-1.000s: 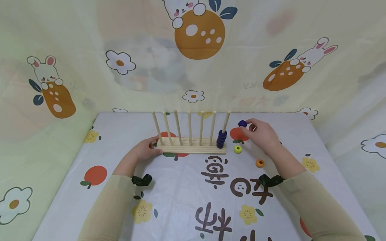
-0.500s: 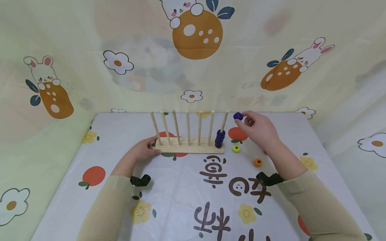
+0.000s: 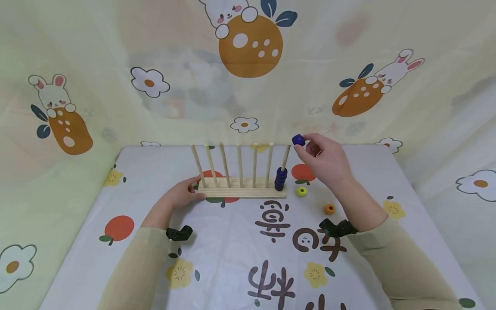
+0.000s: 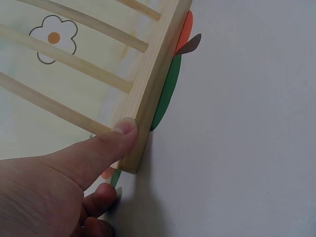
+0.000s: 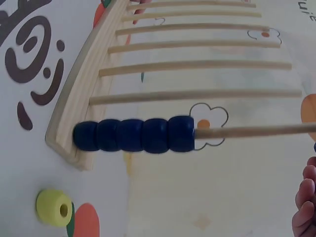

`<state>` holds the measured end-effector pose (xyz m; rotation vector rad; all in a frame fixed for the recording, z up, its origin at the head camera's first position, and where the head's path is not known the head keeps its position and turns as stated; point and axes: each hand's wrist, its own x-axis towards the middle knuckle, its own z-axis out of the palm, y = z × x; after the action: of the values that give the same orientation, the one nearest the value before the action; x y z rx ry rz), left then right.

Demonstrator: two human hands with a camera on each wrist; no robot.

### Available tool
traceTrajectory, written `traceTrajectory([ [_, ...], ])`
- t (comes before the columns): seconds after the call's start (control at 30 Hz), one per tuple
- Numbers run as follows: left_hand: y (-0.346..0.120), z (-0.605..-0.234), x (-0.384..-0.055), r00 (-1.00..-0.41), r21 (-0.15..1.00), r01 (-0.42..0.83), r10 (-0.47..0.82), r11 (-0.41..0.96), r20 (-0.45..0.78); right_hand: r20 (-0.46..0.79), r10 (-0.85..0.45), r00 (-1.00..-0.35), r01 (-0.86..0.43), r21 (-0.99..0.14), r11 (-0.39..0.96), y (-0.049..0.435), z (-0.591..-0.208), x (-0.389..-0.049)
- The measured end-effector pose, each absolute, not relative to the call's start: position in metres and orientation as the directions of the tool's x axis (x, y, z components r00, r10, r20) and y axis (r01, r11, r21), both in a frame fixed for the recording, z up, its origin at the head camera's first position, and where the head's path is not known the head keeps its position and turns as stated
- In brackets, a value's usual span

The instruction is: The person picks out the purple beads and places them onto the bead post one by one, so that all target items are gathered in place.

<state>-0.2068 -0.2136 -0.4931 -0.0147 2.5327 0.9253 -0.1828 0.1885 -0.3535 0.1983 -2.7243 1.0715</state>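
A wooden peg stand (image 3: 248,192) with a row of upright pegs stands near the back of the table. Several dark blue beads (image 5: 131,135) are stacked at the bottom of its rightmost peg. My left hand (image 3: 184,192) grips the left end of the base; the left wrist view has the thumb (image 4: 126,127) pressing its edge. Between thumb and fingertips, my right hand (image 3: 328,160) pinches another blue bead (image 3: 298,140). That bead is just right of the rightmost peg's tip, apparently off the peg. In the right wrist view only some fingertips (image 5: 306,190) show at the right edge.
A yellow-green bead (image 3: 301,191) lies on the table right of the stand. Farther right and nearer is an orange bead (image 3: 329,209). Behind the table rises a printed cloth backdrop (image 3: 186,116). A patterned cloth (image 3: 217,241) covers the table.
My right hand has risen and moved left with the blue bead, from beyond the stand's right side to beside the rightmost peg's tip. The left hand keeps its grip on the base.
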Motion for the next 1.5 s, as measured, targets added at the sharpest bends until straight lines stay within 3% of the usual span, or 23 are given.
traceTrajectory([
  [1.23, -0.214, -0.493, -0.202, -0.901, 0.627, -0.153, 0.154, 0.764, -0.407, 0.209, -0.066, -0.976, -0.180, -0.594, 0.784, 0.168, -0.363, -0.182],
  [1.5, -0.215, -0.490, -0.206, -0.910, 0.584, -0.119, 0.146, 0.803, -0.387, 0.222, -0.070, -0.973, -0.188, -0.572, 0.799, 0.170, -0.366, -0.182],
])
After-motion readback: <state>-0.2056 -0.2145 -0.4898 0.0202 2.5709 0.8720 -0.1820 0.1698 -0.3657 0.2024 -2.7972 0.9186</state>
